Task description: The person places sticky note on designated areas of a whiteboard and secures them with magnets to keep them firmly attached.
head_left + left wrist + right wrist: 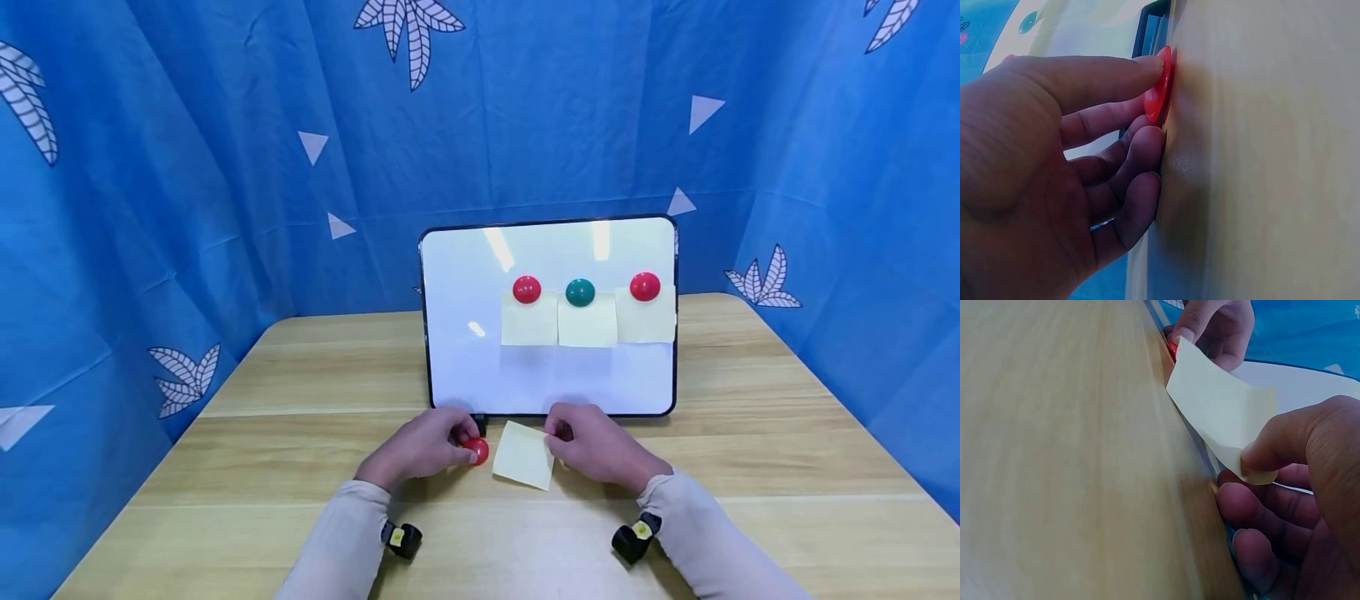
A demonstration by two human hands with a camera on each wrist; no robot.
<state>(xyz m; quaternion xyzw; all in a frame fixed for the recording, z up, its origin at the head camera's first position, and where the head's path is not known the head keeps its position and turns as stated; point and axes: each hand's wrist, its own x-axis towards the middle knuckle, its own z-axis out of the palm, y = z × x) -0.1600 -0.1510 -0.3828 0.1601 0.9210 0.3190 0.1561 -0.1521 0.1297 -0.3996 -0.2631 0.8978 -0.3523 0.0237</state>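
My left hand [422,446] pinches a round red magnet [1159,90] between thumb and fingers, close over the table in front of the whiteboard. In my right hand [600,446] a pale yellow sticky note [1219,412] is pinched at one edge, its free part slanting toward the left hand. The whiteboard [465,358] stands upright behind both hands. On it hang three similar notes side by side: a left one [529,327] under a red magnet [527,289], a middle one [587,327] under a green magnet [580,292], and a right one [647,323] under a red magnet [645,287].
The light wooden table [300,467] spreads around the board and under both forearms. A blue curtain [525,125] with leaf and triangle prints closes off the back and sides. At the board's lower edge, a small black foot [480,424] shows beside the left hand.
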